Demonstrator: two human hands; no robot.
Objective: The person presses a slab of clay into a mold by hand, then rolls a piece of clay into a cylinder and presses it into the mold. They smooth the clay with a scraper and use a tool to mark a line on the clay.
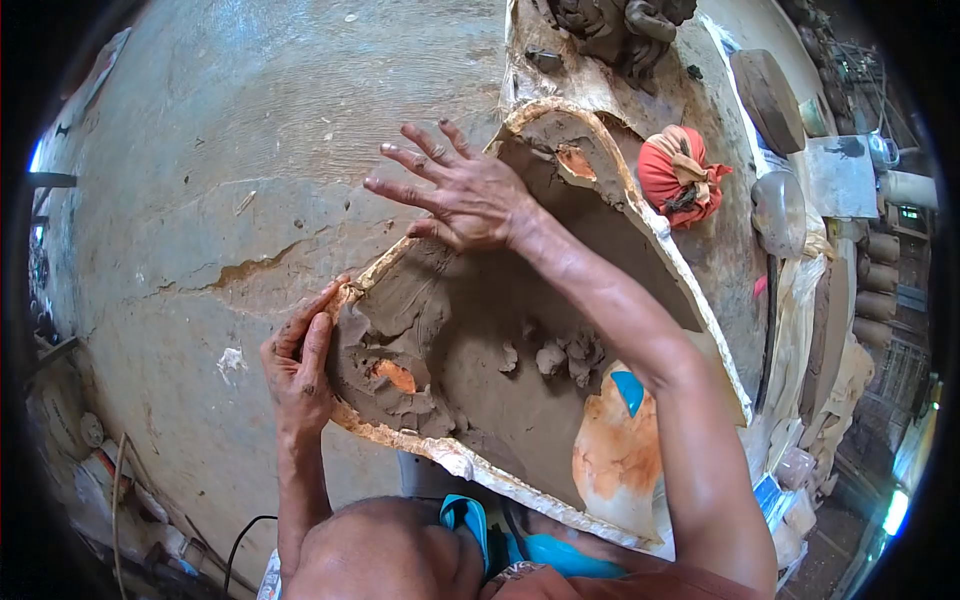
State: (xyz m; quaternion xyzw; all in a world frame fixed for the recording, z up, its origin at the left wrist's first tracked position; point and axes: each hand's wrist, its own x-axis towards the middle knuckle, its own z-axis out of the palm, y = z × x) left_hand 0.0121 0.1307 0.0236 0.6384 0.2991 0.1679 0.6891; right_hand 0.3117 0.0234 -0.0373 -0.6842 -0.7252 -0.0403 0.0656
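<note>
A large, roughly triangular plaster mold [478, 463] with a pale, chipped rim lies before me, lined with grey-brown clay [515, 430]. At its left corner, my left hand [300, 365] grips the rim between thumb and fingers. My right hand [460, 195] is over the mold's upper left edge, fingers spread and clay-smeared, holding nothing; whether its palm touches the rim is hidden. Loose clay lumps [570, 357] sit on the lining. Bare orange mold surface shows through at the left, the top and the lower right, the last with a blue patch [628, 392].
Beyond the mold's right edge sits a red cloth bundle [680, 175] tied with tan cloth. A heap of wet clay [620, 35] lies at the top on a sheet. A rounded grey block [778, 212] stands farther right. The worn, cracked table [200, 200] stretches left.
</note>
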